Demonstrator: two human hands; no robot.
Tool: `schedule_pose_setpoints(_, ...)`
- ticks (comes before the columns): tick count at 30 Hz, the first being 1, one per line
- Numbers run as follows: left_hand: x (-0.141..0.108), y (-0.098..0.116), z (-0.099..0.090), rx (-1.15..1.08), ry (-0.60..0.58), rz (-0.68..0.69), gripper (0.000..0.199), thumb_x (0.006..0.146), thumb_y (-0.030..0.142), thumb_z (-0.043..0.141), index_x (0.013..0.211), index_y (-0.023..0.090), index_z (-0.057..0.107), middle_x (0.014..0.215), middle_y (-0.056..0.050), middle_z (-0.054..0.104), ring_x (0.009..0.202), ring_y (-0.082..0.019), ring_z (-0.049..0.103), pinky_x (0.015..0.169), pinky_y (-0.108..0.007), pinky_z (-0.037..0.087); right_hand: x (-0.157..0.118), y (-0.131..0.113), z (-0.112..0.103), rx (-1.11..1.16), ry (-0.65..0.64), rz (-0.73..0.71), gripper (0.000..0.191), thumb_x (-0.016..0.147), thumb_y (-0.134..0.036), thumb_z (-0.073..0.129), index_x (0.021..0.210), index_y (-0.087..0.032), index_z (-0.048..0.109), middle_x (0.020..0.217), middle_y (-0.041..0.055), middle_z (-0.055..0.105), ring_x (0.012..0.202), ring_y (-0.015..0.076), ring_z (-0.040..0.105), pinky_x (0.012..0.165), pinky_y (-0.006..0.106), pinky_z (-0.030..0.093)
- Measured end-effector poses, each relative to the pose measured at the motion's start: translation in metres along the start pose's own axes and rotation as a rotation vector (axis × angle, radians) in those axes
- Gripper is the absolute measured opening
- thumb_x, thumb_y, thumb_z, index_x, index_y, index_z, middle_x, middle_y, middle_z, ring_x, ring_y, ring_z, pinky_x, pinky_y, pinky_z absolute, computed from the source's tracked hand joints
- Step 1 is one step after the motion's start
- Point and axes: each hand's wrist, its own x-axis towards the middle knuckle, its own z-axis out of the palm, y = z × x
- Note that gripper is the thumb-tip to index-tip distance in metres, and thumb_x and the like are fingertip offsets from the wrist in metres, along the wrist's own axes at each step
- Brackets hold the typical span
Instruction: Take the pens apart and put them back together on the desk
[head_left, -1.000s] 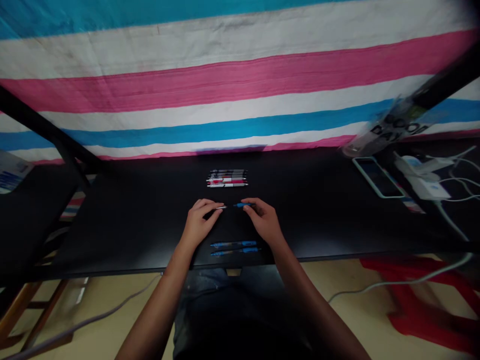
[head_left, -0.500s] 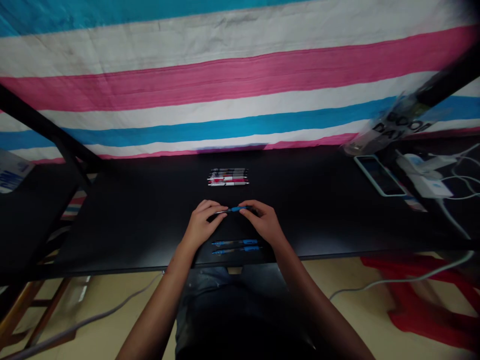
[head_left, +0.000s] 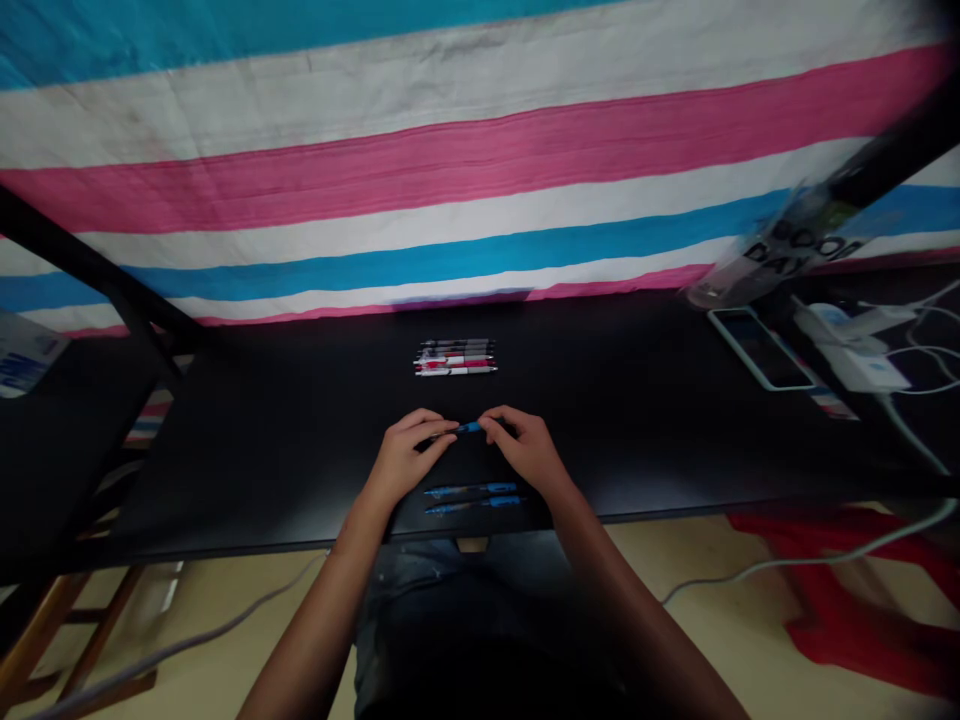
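Between my hands, level above the black desk, is a blue pen. My left hand pinches its left end between thumb and fingers. At the other end, the thumb and fingers of my right hand are closed on it; the fingers cover most of both ends. Two more blue pens, an upper pen and a lower pen, lie side by side near the desk's front edge. Beyond my hands rests a row of several pens, some dark grey, others white and red.
The black desk ends at a striped cloth. A phone lies at the right, beside a white power strip with cables and a clear plastic bottle. A red stool stands below right.
Less of the blue pen shows between my fingers than before, and my left fingertips sit closer to its blue part. The other pens stay put; the view has shifted slightly.
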Motion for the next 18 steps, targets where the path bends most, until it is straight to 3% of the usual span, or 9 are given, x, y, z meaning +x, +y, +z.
schedule_pose_setpoints(4,0.0007,0.0006,-0.0006,0.008,0.042,-0.03,0.016,0.094,0.024,0.069,0.108,0.022,0.078,0.096,-0.006,0.071,0.086,-0.017,0.069,0.076,-0.029,0.057,0.0005,0.0075,0.0017,0.081,0.062,-0.038,0.027,0.089,-0.035,0.066,0.113,-0.023,0.068,0.104,0.0058,0.072,0.09,0.0199,0.068,0.082,0.032,0.052)
schedule_pose_setpoints(10,0.0006,0.0007,-0.0017,0.0,0.022,-0.026,0.015,0.094,0.024,0.069,0.107,0.021,0.078,0.096,-0.006,0.071,0.087,-0.017,0.068,0.078,-0.03,0.056,0.0002,0.0072,-0.0004,0.093,0.068,-0.023,0.017,0.092,-0.035,0.061,0.096,-0.02,0.07,0.088,0.004,0.07,0.081,0.0185,0.064,0.076,0.031,0.05)
schedule_pose_setpoints(15,-0.0004,0.0004,-0.0016,-0.025,0.031,-0.023,0.016,0.095,0.025,0.069,0.106,0.021,0.078,0.096,-0.007,0.071,0.087,-0.017,0.068,0.078,-0.03,0.056,0.0002,0.0022,-0.0008,0.014,0.081,-0.003,0.031,0.093,-0.043,0.06,0.074,-0.02,0.065,0.069,0.0014,0.062,0.069,0.0172,0.059,0.067,0.029,0.046)
schedule_pose_setpoints(18,0.0001,0.0008,-0.0014,-0.023,0.053,-0.037,0.016,0.094,0.026,0.069,0.106,0.021,0.078,0.095,-0.007,0.071,0.085,-0.017,0.068,0.076,-0.03,0.056,0.0002,0.0048,0.0003,0.075,0.09,-0.008,0.023,0.092,-0.042,0.062,0.09,-0.02,0.069,0.083,0.0034,0.068,0.079,0.0189,0.064,0.073,0.03,0.049)
